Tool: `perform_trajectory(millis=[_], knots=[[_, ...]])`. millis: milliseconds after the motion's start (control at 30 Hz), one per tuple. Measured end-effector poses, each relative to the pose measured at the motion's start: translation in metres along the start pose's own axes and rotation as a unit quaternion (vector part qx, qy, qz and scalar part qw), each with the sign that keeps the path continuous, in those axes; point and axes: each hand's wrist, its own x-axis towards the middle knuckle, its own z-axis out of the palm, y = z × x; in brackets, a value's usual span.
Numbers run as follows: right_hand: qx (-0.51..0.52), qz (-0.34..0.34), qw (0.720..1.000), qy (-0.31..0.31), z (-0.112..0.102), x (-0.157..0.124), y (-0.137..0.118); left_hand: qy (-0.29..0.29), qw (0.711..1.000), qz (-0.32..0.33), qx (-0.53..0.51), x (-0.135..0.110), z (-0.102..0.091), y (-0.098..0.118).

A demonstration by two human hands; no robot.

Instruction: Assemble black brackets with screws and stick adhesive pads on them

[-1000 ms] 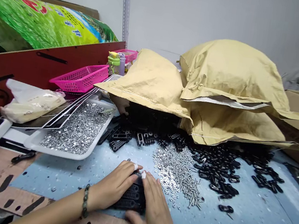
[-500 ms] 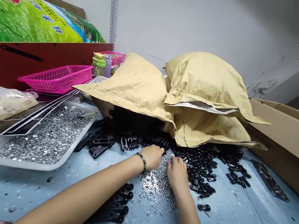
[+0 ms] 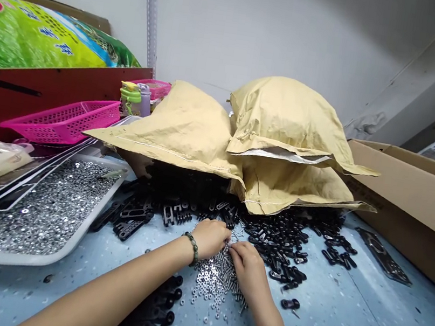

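Observation:
My left hand (image 3: 212, 237), with a beaded bracelet (image 3: 191, 248) on the wrist, is closed in a pinch over the pile of hardware. Facing it, my right hand (image 3: 248, 265) pinches too, its fingertips almost meeting the left ones. What either hand holds is too small to make out. Beneath them lie silver screws (image 3: 226, 273) and loose nuts (image 3: 206, 281) in one heap. Small black plastic parts (image 3: 279, 243) are piled to the right. Long black arms with round ends (image 3: 156, 314) lie partly behind my left forearm.
A white tray (image 3: 65, 254) of small metal nuts stands at left, near a pink basket (image 3: 60, 120). Yellow paper sacks (image 3: 190, 126) rest at the back over black parts. A cardboard box (image 3: 412, 197) and a bagged black part (image 3: 383, 256) are on the right.
My hands have come together, the right moving in until the fingertips nearly meet over the screws. The camera view has shifted slightly to the right.

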Motion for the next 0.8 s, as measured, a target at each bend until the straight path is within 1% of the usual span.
perform_trajectory(millis=[100, 167, 267, 400, 533, 633, 733, 800], knots=[[0.048, 0.041, 0.997, 0.041, -0.006, -0.006, -0.005, 0.014, 1.0, 0.004, -0.009, -0.001, -0.001, 0.001], [0.084, 0.079, 0.992, 0.058, -0.008, -0.01, -0.007, 0.024, 1.0, 0.003, -0.016, -0.002, -0.001, 0.0], [0.15, 0.126, 0.978, 0.065, -0.006, -0.012, -0.011, 0.034, 0.999, 0.004, -0.023, -0.004, 0.0, -0.001], [0.216, 0.151, 0.962, 0.072, -0.003, -0.011, -0.014, 0.03, 0.999, 0.018, -0.012, -0.002, 0.006, 0.005], [0.216, 0.157, 0.96, 0.081, -0.008, -0.013, -0.01, 0.03, 0.999, 0.023, -0.016, 0.004, 0.013, 0.01], [0.201, 0.157, 0.964, 0.077, -0.011, -0.017, -0.004, 0.047, 0.997, 0.013, -0.052, 0.006, 0.015, 0.007], [0.18, 0.146, 0.971, 0.058, -0.008, -0.022, -0.001, 0.076, 0.991, -0.001, -0.109, 0.004, 0.011, 0.001], [0.153, 0.129, 0.979, 0.04, -0.003, -0.023, -0.001, 0.1, 0.983, -0.011, -0.154, 0.0, 0.005, -0.003]])
